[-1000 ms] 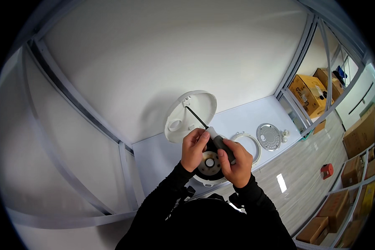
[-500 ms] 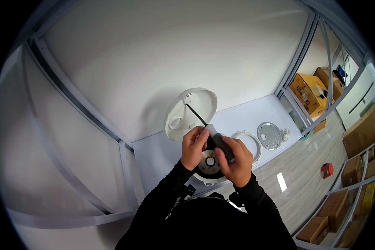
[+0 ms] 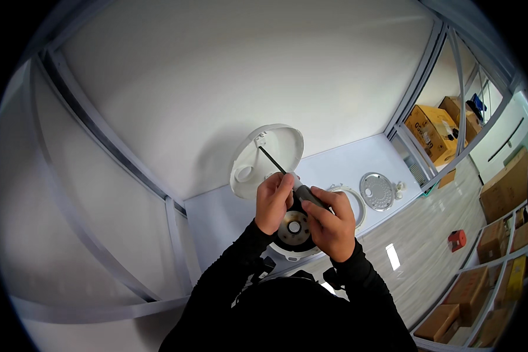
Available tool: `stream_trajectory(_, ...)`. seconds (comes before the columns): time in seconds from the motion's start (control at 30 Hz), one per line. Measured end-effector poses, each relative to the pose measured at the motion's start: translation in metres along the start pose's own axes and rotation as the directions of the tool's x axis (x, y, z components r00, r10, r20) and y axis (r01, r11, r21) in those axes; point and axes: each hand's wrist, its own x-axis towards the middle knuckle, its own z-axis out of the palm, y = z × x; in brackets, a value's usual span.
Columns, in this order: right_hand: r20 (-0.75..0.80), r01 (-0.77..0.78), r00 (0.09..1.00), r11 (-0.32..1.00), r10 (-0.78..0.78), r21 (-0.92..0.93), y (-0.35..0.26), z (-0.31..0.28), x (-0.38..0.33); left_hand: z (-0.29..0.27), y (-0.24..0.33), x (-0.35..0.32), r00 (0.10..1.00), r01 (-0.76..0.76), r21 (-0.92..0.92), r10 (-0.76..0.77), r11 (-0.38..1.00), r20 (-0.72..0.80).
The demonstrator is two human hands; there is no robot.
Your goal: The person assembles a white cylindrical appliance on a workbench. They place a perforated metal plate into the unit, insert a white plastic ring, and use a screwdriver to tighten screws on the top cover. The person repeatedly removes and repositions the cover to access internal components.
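Note:
A screwdriver (image 3: 272, 159) with a dark shaft and grey handle points up and away, its tip at the hinge-side corner of a raised white lid (image 3: 284, 151). Whether the tip sits in a screw is too small to tell. My left hand (image 3: 271, 202) pinches the light front end of the handle. Round the darker rear part are the fingers of my right hand (image 3: 335, 226). Below my hands is the open round body of what looks like a rice cooker (image 3: 291, 256), with a metal heating plate (image 3: 293, 227) inside. My hands partly hide it.
Right of the cooker on the white table (image 3: 334, 163) lie a white ring (image 3: 362, 206), a perforated metal disc (image 3: 377, 191) and small white parts (image 3: 399, 189). Grey frame posts (image 3: 419, 76) and a white wall (image 3: 229, 70) enclose the table. Cardboard boxes (image 3: 472, 293) fill shelves at right.
My right hand's fingers have shifted forward on the screwdriver handle, covering more of it. My left hand keeps its pinch. The whole view has slid slightly; the lid stays raised.

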Motion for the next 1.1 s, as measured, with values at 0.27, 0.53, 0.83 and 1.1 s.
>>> stream_trajectory(0.27,0.004,-0.022,1.000,0.998,0.022,0.051,-0.003,-0.006,0.011,-0.006,-0.009,0.003,0.997,0.031,-0.140,-0.021,0.990,0.069)
stream_trajectory(0.53,0.127,-0.400,0.914,0.911,0.386,0.106,-0.005,-0.011,-0.003,0.004,0.000,-0.001,0.994,0.071,-0.332,-0.039,0.940,0.104)
stream_trajectory(0.83,0.051,-0.075,0.996,0.996,0.072,0.052,-0.001,-0.007,0.001,0.000,-0.012,0.002,0.998,0.055,-0.300,-0.041,0.952,0.053)
stream_trajectory(1.1,0.134,-0.443,0.895,0.883,0.426,0.154,-0.003,-0.007,-0.010,0.010,0.005,-0.002,0.987,0.147,-0.356,-0.115,0.923,0.110)
